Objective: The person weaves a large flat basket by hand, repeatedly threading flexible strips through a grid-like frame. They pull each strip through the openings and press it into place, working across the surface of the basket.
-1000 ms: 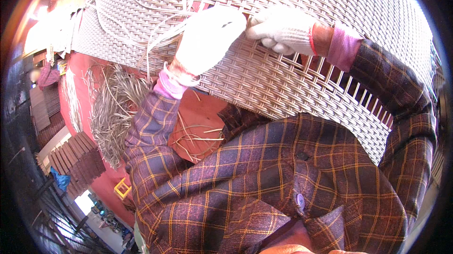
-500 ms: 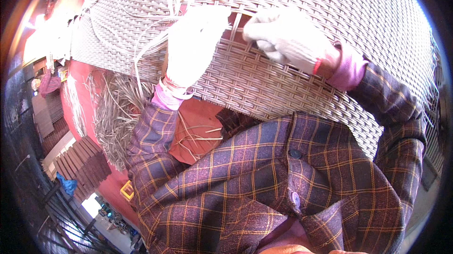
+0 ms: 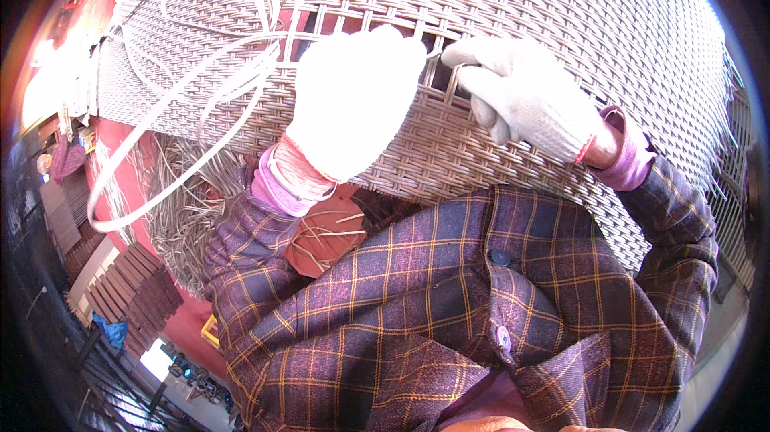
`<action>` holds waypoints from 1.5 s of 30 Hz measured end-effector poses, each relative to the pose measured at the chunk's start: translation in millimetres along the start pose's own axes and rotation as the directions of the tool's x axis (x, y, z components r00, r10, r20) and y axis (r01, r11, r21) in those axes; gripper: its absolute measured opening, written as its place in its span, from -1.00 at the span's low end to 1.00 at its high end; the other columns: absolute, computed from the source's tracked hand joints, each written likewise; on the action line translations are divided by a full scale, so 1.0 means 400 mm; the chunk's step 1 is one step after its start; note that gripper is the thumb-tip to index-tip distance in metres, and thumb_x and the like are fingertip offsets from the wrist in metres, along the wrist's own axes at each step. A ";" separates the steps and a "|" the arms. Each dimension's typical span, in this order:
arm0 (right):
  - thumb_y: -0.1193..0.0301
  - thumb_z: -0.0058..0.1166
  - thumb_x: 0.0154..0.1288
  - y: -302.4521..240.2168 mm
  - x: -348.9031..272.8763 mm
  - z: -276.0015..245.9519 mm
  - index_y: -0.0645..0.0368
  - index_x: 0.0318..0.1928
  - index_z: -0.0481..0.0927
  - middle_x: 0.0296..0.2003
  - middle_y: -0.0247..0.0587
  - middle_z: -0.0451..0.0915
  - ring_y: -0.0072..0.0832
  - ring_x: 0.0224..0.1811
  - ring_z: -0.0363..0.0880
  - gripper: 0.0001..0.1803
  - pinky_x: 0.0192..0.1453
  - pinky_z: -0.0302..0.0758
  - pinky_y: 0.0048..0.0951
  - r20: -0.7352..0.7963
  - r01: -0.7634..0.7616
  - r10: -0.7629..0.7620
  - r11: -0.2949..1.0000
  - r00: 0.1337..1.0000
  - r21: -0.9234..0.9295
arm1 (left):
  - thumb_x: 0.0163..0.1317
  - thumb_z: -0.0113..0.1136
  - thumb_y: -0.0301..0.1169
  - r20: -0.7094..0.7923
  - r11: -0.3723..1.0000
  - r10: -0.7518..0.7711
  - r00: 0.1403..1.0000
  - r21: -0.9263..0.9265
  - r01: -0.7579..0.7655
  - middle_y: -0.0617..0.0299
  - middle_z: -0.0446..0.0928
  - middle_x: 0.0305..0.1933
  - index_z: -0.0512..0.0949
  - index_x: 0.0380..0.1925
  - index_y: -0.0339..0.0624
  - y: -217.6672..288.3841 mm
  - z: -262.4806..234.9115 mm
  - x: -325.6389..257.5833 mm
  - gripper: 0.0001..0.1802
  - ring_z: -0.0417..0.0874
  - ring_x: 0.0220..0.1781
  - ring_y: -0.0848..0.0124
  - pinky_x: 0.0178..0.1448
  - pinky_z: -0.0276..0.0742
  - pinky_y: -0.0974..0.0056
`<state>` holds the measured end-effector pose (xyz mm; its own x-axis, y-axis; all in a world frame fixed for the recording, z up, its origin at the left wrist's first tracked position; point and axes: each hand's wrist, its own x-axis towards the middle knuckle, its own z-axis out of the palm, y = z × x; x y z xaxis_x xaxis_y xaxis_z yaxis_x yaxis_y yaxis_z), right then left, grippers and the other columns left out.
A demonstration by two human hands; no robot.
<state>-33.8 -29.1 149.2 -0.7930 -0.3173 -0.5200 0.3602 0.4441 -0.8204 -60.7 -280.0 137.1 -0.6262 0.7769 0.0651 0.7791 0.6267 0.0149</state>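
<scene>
Woven wicker panel (image 3: 513,71) — left hand (image 3: 353,103) pressed flat; right hand (image 3: 521,99) fingers pinch a strand (image 3: 435,52).

A single head-worn fisheye camera is looking steeply down, close over a woven wicker panel (image 3: 561,23). Its rim is bending straight edges.

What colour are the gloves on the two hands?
White, on both the left hand and the right hand; the head view shows it.

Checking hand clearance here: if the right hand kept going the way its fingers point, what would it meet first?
The right hand points left along the woven wicker panel. It would probably first meet the left hand at the unwoven gap, though depth is unclear.
</scene>
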 end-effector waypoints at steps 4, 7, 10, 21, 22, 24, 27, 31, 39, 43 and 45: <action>0.35 -0.10 0.67 0.006 0.004 -0.005 0.21 0.46 0.59 -0.45 -0.27 0.71 -0.52 -0.55 0.73 -0.51 -0.42 0.70 -0.44 0.070 -0.004 0.006 1.000 0.998 -0.024 | 0.32 0.39 -0.38 0.084 0.999 -0.003 0.997 -0.037 0.006 0.20 0.70 0.09 0.70 0.25 -0.05 -0.007 0.004 -0.017 -0.52 0.71 0.04 0.24 0.08 0.60 0.09; 0.37 -0.12 0.66 0.000 0.004 -0.007 0.19 0.53 0.53 -0.45 -0.25 0.71 -0.52 -0.54 0.75 -0.46 -0.43 0.72 -0.45 0.089 -0.004 0.011 0.997 0.996 -0.078 | 0.29 0.37 -0.38 -0.277 0.982 0.100 0.956 -0.126 -0.139 0.18 0.71 0.01 0.70 0.17 -0.08 -0.020 0.018 -0.011 -0.58 0.73 0.00 0.25 0.03 0.61 0.10; 0.36 -0.13 0.66 -0.003 0.011 0.005 0.20 0.55 0.49 -0.45 -0.23 0.71 -0.52 -0.53 0.76 -0.45 -0.43 0.73 -0.46 0.114 -0.013 0.021 0.997 0.993 -0.071 | 0.31 0.36 -0.39 0.146 0.996 0.034 0.989 -0.089 -0.021 0.13 0.74 0.05 0.69 0.16 -0.14 0.003 0.073 0.001 -0.60 0.77 0.05 0.20 0.08 0.66 0.09; 0.31 0.14 0.58 -0.014 0.103 -0.003 0.21 -0.01 0.82 -0.49 -0.34 0.68 -0.61 -0.66 0.56 -0.72 -0.58 0.51 -0.55 0.153 0.029 0.003 0.979 0.988 -0.202 | 0.49 0.30 -0.45 -0.097 0.864 -0.033 0.995 -0.502 -0.020 0.09 0.79 0.04 0.77 0.03 -0.25 -0.050 0.100 0.014 -0.79 0.82 -0.02 0.18 0.09 0.74 0.20; 0.31 0.15 0.58 -0.011 0.105 -0.006 0.20 -0.02 0.83 -0.49 -0.37 0.66 -0.63 -0.67 0.52 -0.73 -0.59 0.48 -0.55 0.173 0.004 0.016 0.994 0.985 -0.111 | 0.48 0.31 -0.47 -0.212 0.856 -0.081 0.974 -0.515 -0.041 0.09 0.79 0.04 0.77 0.02 -0.25 -0.035 0.095 0.007 -0.80 0.83 -0.03 0.19 0.09 0.74 0.20; 0.32 0.17 0.57 0.000 0.104 -0.010 0.18 -0.05 0.84 -0.50 -0.43 0.64 -0.65 -0.68 0.45 -0.75 -0.60 0.43 -0.55 0.192 -0.061 0.053 0.997 0.980 0.037 | 0.46 0.37 -0.44 -0.224 0.791 -0.237 0.946 -0.609 0.054 0.06 0.78 0.05 0.76 0.06 -0.25 -0.008 0.092 -0.004 -0.76 0.83 -0.02 0.20 0.08 0.74 0.19; 0.36 0.19 0.57 0.020 0.096 -0.002 0.20 -0.16 0.75 -0.60 -0.53 0.47 -0.74 -0.72 0.31 -0.81 -0.66 0.24 -0.60 0.234 -0.172 0.084 0.907 0.968 0.385 | 0.48 0.39 -0.42 -0.258 0.782 -0.306 0.916 -0.617 0.087 0.04 0.78 0.06 0.75 0.10 -0.26 -0.002 0.091 -0.011 -0.74 0.83 0.00 0.23 0.09 0.74 0.19; 0.38 0.18 0.59 0.030 0.064 0.001 0.23 -0.21 0.69 -0.62 -0.59 0.41 -0.79 -0.70 0.27 -0.80 -0.66 0.18 -0.64 0.220 -0.158 0.036 0.805 0.975 0.572 | 0.48 0.35 -0.47 -0.337 0.910 -0.169 0.926 -0.414 0.015 0.04 0.78 0.07 0.74 0.13 -0.26 -0.017 0.078 -0.002 -0.72 0.83 0.02 0.19 0.12 0.74 0.18; 0.28 0.19 0.65 0.002 -0.112 -0.053 0.21 -0.15 0.74 -0.65 -0.55 0.42 -0.76 -0.69 0.32 -0.74 -0.60 0.24 -0.58 0.044 -0.083 0.071 0.911 0.996 0.403 | 0.35 0.41 -0.49 -0.139 0.743 0.067 0.988 -0.654 -0.143 0.09 0.77 0.00 0.76 0.04 -0.20 0.046 0.023 0.064 -0.73 0.82 -0.10 0.16 0.00 0.78 0.16; 0.27 0.04 0.70 0.030 -0.097 -0.055 0.23 0.11 0.74 -0.56 -0.42 0.57 -0.66 -0.65 0.51 -0.68 -0.52 0.52 -0.55 -0.161 -0.017 0.035 0.994 0.986 0.108 | 0.38 0.39 -0.43 -0.478 0.861 0.219 0.850 -0.316 -0.399 0.13 0.74 -0.08 0.74 0.12 -0.18 0.024 0.007 0.097 -0.67 0.77 -0.17 0.24 -0.14 0.66 0.16; 0.30 0.00 0.69 0.047 -0.078 -0.045 0.23 0.22 0.69 -0.51 -0.34 0.63 -0.59 -0.61 0.62 -0.65 -0.48 0.60 -0.53 -0.098 -0.062 0.064 0.998 0.993 0.027 | 0.38 0.35 -0.44 -0.310 0.940 0.142 0.940 -0.256 -0.226 0.15 0.70 -0.13 0.73 0.11 -0.19 0.049 0.019 0.078 -0.68 0.73 -0.21 0.24 -0.19 0.61 0.15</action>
<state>-11.0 4.4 154.2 -0.8127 -0.2046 -0.5456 0.4215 0.4400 -0.7929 -65.3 -243.2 131.9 -0.4689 0.8008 0.3726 0.8815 0.3977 0.2546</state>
